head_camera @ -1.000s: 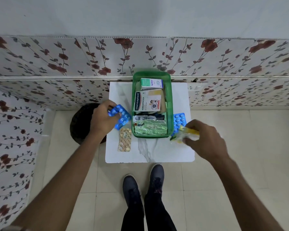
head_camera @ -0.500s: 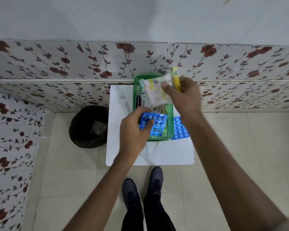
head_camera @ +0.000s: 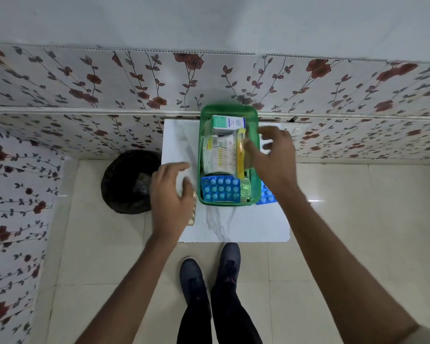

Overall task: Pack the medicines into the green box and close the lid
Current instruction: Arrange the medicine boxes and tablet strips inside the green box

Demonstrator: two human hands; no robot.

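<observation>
The green box point(head_camera: 200, 155) stands open on the small white table point(head_camera: 233, 224). Inside it, a blue blister pack point(head_camera: 220, 188) lies at the near end. A clear packet with a yellow edge point(head_camera: 219, 155) rests over the middle, and a teal and white carton point(head_camera: 227, 121) sits at the far end. My right hand point(head_camera: 273, 157) hovers at the box's right wall with fingers spread and the thumb by the packet's yellow edge. My left hand point(head_camera: 170, 194) hangs empty left of the box, over a beige tablet strip point(head_camera: 193, 216). A second blue blister pack point(head_camera: 266, 194) lies right of the box, partly hidden by my right arm.
A black waste bin point(head_camera: 127, 182) stands on the floor left of the table. The flowered wall point(head_camera: 134, 95) runs right behind the table and box. My shoes point(head_camera: 209, 269) are at the table's near edge on the tiled floor.
My left hand let go of the blue blister pack in the box and moved left. My right hand laid the clear packet in the box and opened.
</observation>
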